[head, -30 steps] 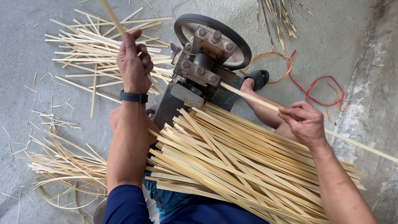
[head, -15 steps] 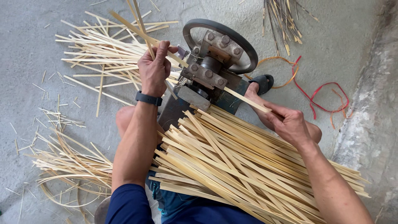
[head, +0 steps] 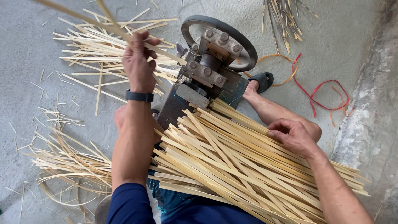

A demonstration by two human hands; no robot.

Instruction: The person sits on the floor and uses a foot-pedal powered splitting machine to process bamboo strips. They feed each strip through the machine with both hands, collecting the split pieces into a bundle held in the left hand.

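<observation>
Feeding bamboo strips at a splitting machine

Concrete floor (head: pixel 340 37) is seen across the whole view. A big bundle of bamboo strips (head: pixel 232 166) is laid over the lap, spread from centre to 4 o'clock. A metal machine (head: pixel 207 79) with a dark hand wheel (head: pixel 248 47) is placed at 12 o'clock, touching the bundle's far end. Split strips (head: pixel 95 45) are piled at 10 o'clock, curled shavings (head: pixel 66 166) at 8 o'clock. Red and orange cords (head: pixel 319 93) are left at 2 o'clock. Left hand (head: pixel 139 62), watch (head: pixel 139 96) on wrist, is closed around thin strips (head: pixel 83 18) raised toward 11 o'clock. Right hand (head: pixel 292 135) is rested on the bundle at 3 o'clock, fingers curled; an actual grip cannot be told.
</observation>
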